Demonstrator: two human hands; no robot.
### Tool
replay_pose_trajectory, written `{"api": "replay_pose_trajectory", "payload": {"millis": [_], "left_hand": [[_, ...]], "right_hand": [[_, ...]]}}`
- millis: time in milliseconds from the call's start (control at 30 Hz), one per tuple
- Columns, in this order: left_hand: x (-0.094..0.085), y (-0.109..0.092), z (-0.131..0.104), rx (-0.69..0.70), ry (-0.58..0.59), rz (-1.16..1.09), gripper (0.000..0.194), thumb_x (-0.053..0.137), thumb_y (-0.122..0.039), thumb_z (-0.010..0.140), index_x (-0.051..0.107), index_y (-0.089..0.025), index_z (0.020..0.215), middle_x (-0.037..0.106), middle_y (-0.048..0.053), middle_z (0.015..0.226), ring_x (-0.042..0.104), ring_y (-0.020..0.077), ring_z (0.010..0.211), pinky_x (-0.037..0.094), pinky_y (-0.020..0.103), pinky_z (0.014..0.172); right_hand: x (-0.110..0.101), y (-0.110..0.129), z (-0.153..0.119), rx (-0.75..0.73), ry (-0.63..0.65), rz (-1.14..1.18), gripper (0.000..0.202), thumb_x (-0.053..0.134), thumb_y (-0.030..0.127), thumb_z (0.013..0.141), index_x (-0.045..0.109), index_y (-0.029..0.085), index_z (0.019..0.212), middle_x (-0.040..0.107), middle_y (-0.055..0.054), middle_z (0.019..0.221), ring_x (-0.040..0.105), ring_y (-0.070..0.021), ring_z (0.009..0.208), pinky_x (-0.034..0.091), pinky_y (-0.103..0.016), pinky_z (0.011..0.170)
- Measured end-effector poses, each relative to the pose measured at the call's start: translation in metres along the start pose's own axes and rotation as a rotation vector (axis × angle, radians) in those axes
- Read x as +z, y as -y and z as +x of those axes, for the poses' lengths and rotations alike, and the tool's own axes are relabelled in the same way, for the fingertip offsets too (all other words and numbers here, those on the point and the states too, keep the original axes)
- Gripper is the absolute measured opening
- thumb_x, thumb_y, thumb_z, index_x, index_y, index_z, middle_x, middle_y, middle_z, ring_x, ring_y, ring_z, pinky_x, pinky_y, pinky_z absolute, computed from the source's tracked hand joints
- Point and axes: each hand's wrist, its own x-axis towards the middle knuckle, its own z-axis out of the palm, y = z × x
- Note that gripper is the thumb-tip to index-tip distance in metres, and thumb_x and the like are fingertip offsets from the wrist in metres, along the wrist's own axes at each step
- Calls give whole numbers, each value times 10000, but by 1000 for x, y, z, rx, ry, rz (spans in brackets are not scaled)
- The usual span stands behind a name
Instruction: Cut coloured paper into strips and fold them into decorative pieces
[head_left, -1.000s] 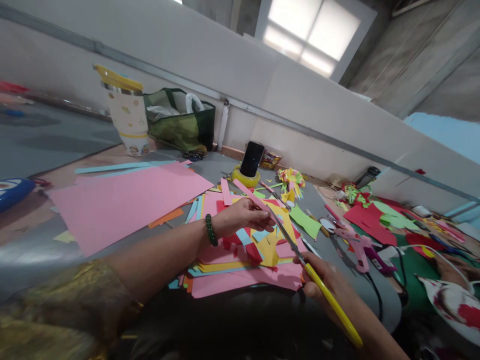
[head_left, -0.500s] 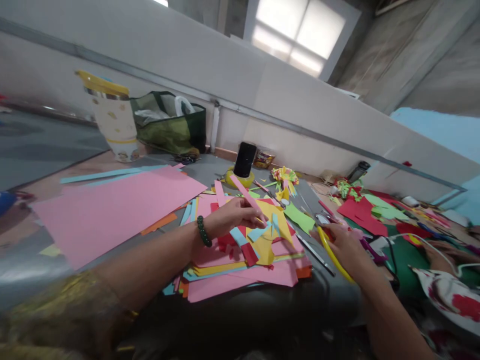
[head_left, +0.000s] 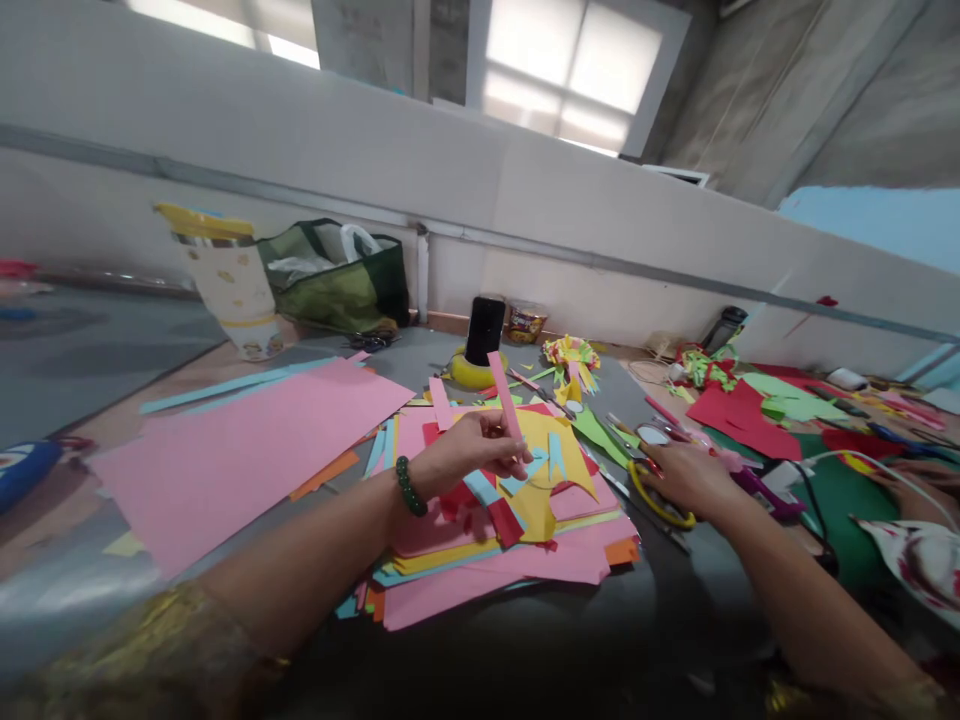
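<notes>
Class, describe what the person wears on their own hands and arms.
The left hand is ungloved, with a dark green beaded bracelet at its wrist. The right hand is ungloved, without a visible bracelet. The left sleeve is golden-yellow, blurred, ending on the forearm.

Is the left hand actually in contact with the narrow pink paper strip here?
Touching. The head view shows the left hand pinching the strip's lower part in its fingers, while the rest of the narrow pink paper strip sticks up above them.
</notes>
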Motion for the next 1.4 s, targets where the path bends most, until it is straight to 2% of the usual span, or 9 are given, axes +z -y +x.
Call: {"api": "replay_pose_trajectory", "payload": {"millis": [200, 267, 367, 433, 567, 800, 1033, 1200, 1400], "left_hand": [[4, 8, 1, 26, 24, 128, 354, 835, -364, 589, 545, -166, 632, 633, -19, 580, 656, 134, 520, 501, 210, 493], [3, 9, 2, 40, 3, 150, 365, 838, -367, 578, 540, -174, 663, 604, -41, 551, 648, 134, 503, 486, 210, 478], [2, 9, 4, 20, -44, 147, 394, 848, -368, 557, 540, -176, 710, 599, -47, 551, 647, 137, 497, 475, 212, 479], [1, 9, 4, -6, -56, 121, 430, 860, -391, 530, 549, -171, 729, 626, -29, 586, 652, 140, 509, 490, 225, 502], [1, 8, 4, -42, -28, 86, 478, 846, -503, 528, 605, -156, 751, 661, -1, 660, 632, 123, 508, 500, 239, 526], [-3, 11, 5, -45, -18, 54, 542, 711, -675, 632, 647, -144, 718, 673, 33, 671, 563, 104, 490, 467, 237, 511], [-3, 8, 4, 26, -36, 127, 423, 771, -564, 635, 638, -163, 615, 615, 1, 564, 581, 122, 553, 467, 234, 582], [-6, 6, 3, -28, -50, 158, 296, 797, -435, 631, 676, -165, 615, 664, 25, 621, 646, 166, 659, 490, 270, 681], [-9, -2, 2, -116, 26, 23, 325, 799, -314, 586, 743, -149, 860, 749, 96, 877, 699, 258, 917, 490, 336, 882]], "right_hand": [[-43, 77, -5, -449, -390, 724, 512, 571, 441, 854, 522, 214, 1311, 711, -99, 1042, 632, -176, 675, 477, -314, 644], [-47, 104, 1, -546, -373, 898, 561, 647, 399, 801, 501, 187, 1299, 714, -88, 985, 613, -158, 644, 471, -301, 624], [-45, 126, 14, -586, -297, 1121, 278, 622, 310, 801, 578, 181, 1044, 672, -6, 729, 590, -135, 572, 463, -270, 568], [-41, 129, 20, -622, -231, 1270, 152, 591, 309, 809, 561, 199, 909, 625, 31, 647, 585, -122, 534, 464, -253, 531], [-33, 124, 28, -665, -79, 1513, 259, 668, 370, 746, 543, 204, 901, 635, 42, 625, 596, -117, 519, 489, -248, 521], [-24, 119, 37, -701, 37, 1635, 327, 741, 408, 693, 568, 183, 855, 660, 16, 664, 628, -126, 559, 504, -259, 545], [-21, 116, 42, -644, -7, 1655, 258, 719, 293, 649, 615, 170, 851, 656, 16, 665, 616, -137, 624, 487, -280, 614], [-22, 111, 53, -529, -80, 1774, 330, 754, 361, 586, 627, 174, 826, 666, 2, 683, 614, -144, 644, 491, -293, 619], [-21, 109, 59, -445, -116, 1857, 360, 766, 380, 541, 625, 181, 806, 686, -9, 680, 651, -167, 674, 524, -313, 653]]}}
